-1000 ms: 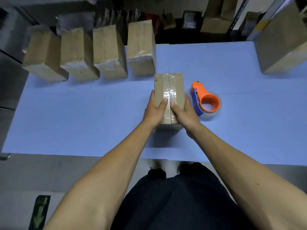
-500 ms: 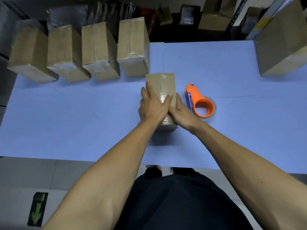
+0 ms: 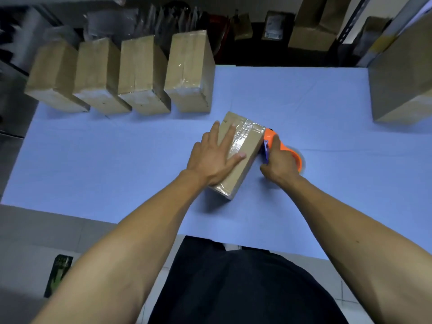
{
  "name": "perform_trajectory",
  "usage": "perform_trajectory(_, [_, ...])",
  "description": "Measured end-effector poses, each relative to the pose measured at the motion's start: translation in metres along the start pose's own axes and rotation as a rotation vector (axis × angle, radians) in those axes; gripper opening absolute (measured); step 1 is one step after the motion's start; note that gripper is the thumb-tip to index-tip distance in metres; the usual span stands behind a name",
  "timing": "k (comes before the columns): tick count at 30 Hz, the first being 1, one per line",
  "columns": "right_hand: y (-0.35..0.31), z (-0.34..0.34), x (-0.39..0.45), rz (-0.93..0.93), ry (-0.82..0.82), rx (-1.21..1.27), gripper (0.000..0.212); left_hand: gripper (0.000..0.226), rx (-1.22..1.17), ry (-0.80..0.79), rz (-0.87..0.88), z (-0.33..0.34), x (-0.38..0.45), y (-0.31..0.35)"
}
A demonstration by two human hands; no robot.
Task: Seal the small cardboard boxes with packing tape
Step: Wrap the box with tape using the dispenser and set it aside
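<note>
A small cardboard box (image 3: 243, 157) lies on the blue table (image 3: 117, 160), turned at an angle, with shiny clear tape along its top seam. My left hand (image 3: 214, 155) presses flat on the box top with fingers spread. Just right of the box, my right hand (image 3: 280, 162) grips the orange tape dispenser (image 3: 272, 136), whose blue blade sits next to the box's side. Part of the dispenser and its tape roll are hidden under my hand.
Several taped cardboard boxes (image 3: 187, 73) stand in a row along the table's back left. A large carton (image 3: 402, 80) stands at the back right edge. Shelves with more cartons and packets fill the dark background behind the table.
The box has been turned clockwise and pushed rightward. My right hand left the box and took hold of the tape dispenser. My left hand stayed on top, now flat and spread.
</note>
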State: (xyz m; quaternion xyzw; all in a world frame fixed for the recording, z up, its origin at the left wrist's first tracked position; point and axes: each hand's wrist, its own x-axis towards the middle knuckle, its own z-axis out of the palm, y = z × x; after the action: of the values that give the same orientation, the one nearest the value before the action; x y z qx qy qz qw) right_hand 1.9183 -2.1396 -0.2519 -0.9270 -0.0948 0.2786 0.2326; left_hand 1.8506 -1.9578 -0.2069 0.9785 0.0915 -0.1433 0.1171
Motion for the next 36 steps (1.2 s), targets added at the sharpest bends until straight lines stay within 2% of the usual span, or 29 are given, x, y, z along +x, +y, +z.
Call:
perform_trajectory(3, [0.003, -0.003, 0.005, -0.008, 0.030, -0.044, 0.075, 0.069, 0.122, 0.095, 0.139, 0.001, -0.001, 0.004])
perform_trajectory(6, [0.005, -0.018, 0.003, -0.043, 0.190, -0.042, 0.057, 0.070, 0.118, 0.143, 0.124, 0.010, -0.009, 0.018])
perform_trajectory(8, [0.001, -0.033, 0.003, -0.020, 0.305, -0.009, 0.053, 0.089, 0.099, 0.016, 0.061, 0.015, -0.011, 0.022])
perform_trajectory(9, [-0.003, -0.040, 0.002, 0.005, 0.325, 0.030, 0.052, 0.102, 0.093, -0.054, 0.050, 0.016, -0.012, 0.020])
perform_trajectory(11, [-0.012, -0.052, -0.001, 0.039, 0.334, 0.129, 0.050, 0.116, 0.096, -0.094, 0.099, 0.013, -0.013, 0.012])
perform_trajectory(14, [-0.027, -0.072, -0.010, 0.053, 0.371, 0.212, 0.052, 0.109, 0.116, -0.111, 0.215, 0.003, -0.003, -0.005])
perform_trajectory(18, [-0.050, -0.094, -0.020, 0.074, 0.417, 0.145, 0.048, 0.102, 0.175, -0.170, 0.398, -0.016, 0.016, -0.033])
perform_trajectory(21, [-0.074, -0.108, -0.026, 0.019, 0.446, 0.187, 0.040, 0.100, 0.242, -0.194, 0.504, -0.025, 0.025, -0.044])
perform_trajectory(25, [-0.097, -0.113, -0.030, -0.151, 0.319, 0.297, 0.032, 0.094, 0.280, -0.214, 0.650, -0.033, 0.030, -0.050])
perform_trajectory(28, [-0.106, -0.098, -0.030, -0.205, 0.194, 0.347, 0.031, 0.090, 0.231, -0.174, 0.756, -0.037, 0.031, -0.054])
perform_trajectory(31, [-0.103, -0.086, -0.028, -0.218, 0.235, 0.289, 0.028, 0.085, 0.171, -0.123, 0.767, -0.035, 0.022, -0.057])
perform_trajectory(34, [-0.097, -0.088, -0.030, -0.210, 0.244, 0.288, 0.036, 0.074, 0.055, 0.066, 0.683, -0.027, 0.009, -0.075])
perform_trajectory(36, [-0.098, -0.087, -0.031, -0.230, 0.220, 0.239, 0.043, 0.072, 0.026, 0.170, 0.555, -0.025, 0.005, -0.093])
